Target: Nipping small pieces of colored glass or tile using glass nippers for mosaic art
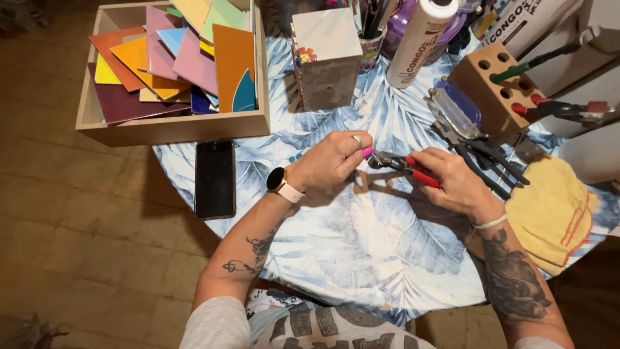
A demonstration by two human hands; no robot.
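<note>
A small pink piece (367, 152) is sitting pinched in the left hand (332, 158), fingers closed on it, offered up to the nipper jaws. The right hand (452, 178) is squeezing red-handled nippers (403, 165), meeting it above the leaf-patterned surface (349, 245). A wooden tray (171, 126) of coloured tiles is waiting well apart, within reach.

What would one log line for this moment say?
left hand: pinches small pink piece | right hand: grips red-handled nippers | jaws at the piece | over leaf-print table | tile box at far left
</note>
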